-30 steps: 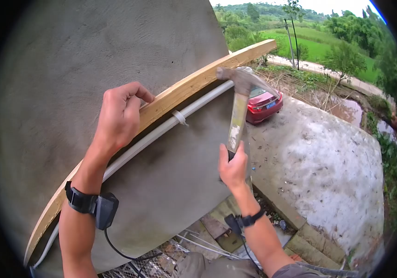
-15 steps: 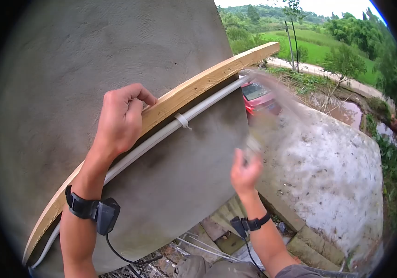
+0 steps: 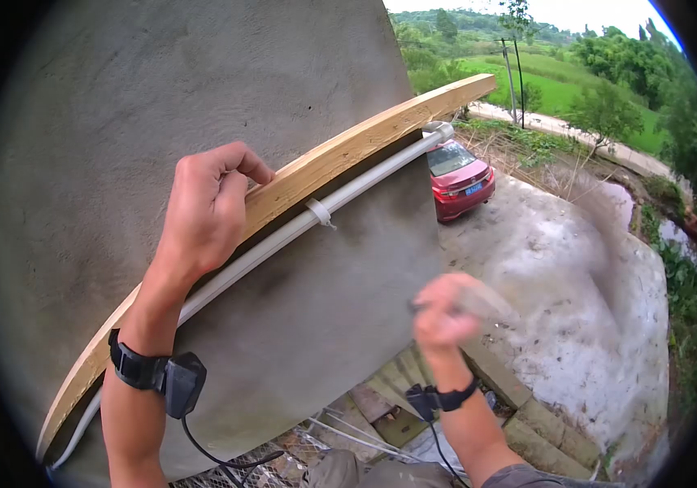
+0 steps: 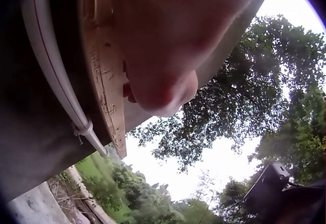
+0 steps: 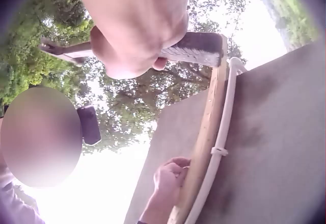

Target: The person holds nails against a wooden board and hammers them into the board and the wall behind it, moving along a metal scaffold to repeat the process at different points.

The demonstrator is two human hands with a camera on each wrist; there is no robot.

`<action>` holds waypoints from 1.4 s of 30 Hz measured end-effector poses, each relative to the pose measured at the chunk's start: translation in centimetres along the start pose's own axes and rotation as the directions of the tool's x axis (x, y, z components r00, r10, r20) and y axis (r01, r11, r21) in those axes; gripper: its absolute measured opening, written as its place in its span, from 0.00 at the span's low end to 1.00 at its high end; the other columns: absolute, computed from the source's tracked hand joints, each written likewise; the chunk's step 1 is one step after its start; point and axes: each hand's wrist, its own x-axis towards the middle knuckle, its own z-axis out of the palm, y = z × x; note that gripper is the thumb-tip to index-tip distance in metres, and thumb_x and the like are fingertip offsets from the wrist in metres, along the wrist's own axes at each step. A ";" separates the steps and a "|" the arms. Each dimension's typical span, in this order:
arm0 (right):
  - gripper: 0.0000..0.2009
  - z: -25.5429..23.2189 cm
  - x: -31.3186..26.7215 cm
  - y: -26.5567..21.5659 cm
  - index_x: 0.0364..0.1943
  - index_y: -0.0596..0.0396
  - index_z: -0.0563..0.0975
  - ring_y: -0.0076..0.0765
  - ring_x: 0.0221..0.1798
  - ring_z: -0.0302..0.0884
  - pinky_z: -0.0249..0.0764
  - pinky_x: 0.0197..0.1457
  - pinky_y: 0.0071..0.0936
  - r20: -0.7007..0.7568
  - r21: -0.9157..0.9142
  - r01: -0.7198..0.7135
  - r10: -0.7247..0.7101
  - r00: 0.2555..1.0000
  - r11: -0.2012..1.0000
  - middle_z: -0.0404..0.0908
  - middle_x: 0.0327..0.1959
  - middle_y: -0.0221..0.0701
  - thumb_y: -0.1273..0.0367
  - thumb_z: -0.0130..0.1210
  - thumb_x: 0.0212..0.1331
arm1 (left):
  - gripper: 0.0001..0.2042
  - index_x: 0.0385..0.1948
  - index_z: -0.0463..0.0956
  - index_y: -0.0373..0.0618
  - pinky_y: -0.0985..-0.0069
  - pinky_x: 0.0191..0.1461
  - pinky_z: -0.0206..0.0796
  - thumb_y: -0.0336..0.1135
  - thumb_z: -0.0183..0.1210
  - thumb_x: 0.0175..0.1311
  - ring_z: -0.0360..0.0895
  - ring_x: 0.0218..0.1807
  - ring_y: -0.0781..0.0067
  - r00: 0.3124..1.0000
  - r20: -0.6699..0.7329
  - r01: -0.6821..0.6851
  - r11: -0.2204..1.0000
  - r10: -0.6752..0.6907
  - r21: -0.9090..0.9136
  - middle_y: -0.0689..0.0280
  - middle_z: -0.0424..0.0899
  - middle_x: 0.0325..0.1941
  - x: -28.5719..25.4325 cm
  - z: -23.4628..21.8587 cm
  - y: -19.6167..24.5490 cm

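Observation:
A long wooden strip [image 3: 348, 154] runs along the edge of the grey plastered wall, curving in the wide lens. My left hand [image 3: 204, 207] grips its upper edge with curled fingers, the fingertips hidden behind it in the head view. Just below the wood lies a white pipe [image 3: 348, 189] with a tie [image 3: 318, 211] around it. My right hand [image 3: 446, 313] is apart from the wood, low and to the right, blurred by motion. It holds a hammer, whose handle [image 5: 196, 49] sticks out past the fist in the right wrist view; the hammer head [image 5: 51, 46] points the other way.
Grey wall [image 3: 161, 89] fills the left side above the wood. Far below on the right, a red car [image 3: 460, 183] stands on a concrete yard [image 3: 560, 285]. Boards and mesh [image 3: 283, 464] lie beneath me. Cables hang from both wrist cameras.
My right hand has swung the hammer away from the pipe's far end, to the right and outward. The pipe's white end fitting now shows fully. My left hand keeps its grip on the wood.

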 end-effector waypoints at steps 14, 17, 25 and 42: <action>0.09 1.2 -0.1 0.2 0.43 0.60 0.71 0.24 0.25 0.74 0.71 0.25 0.24 0.139 -0.290 -0.063 0.107 0.985 0.955 0.75 0.27 0.33 0.66 0.52 0.76 | 0.13 0.32 0.81 0.32 0.75 0.36 0.65 0.20 0.44 0.56 0.71 0.29 0.78 0.997 -0.053 -0.053 0.998 0.052 -0.028 0.59 0.83 0.25 0.0 0.5 0.1; 0.11 -1.7 1.5 -1.9 0.44 0.63 0.75 0.28 0.22 0.76 0.70 0.26 0.35 0.133 -0.107 -0.395 0.406 0.904 0.913 0.77 0.23 0.39 0.69 0.62 0.68 | 0.09 0.34 0.79 0.34 0.65 0.38 0.70 0.18 0.48 0.58 0.77 0.29 0.56 0.981 -0.126 -0.142 0.988 0.148 0.058 0.50 0.78 0.26 -0.4 0.0 0.1; 0.07 -13.3 -3.7 -10.0 0.35 0.59 0.81 0.17 0.19 0.74 0.69 0.24 0.22 0.433 -0.158 -0.771 0.745 0.507 0.617 0.78 0.18 0.23 0.71 0.67 0.63 | 0.14 0.48 0.76 0.39 0.73 0.39 0.68 0.24 0.48 0.61 0.72 0.32 0.72 0.982 0.082 0.186 0.813 -0.169 -0.552 0.65 0.75 0.31 -17.5 11.2 5.5; 0.10 -20.1 -12.5 -14.2 0.39 0.60 0.84 0.19 0.22 0.78 0.73 0.26 0.23 0.501 -0.443 -0.835 0.862 0.071 0.327 0.83 0.22 0.27 0.68 0.68 0.61 | 0.38 0.41 0.76 0.52 0.83 0.20 0.36 0.76 0.24 0.74 0.48 0.17 0.87 0.121 0.986 0.986 -0.132 0.114 -0.106 0.78 0.63 0.19 -33.2 25.3 10.7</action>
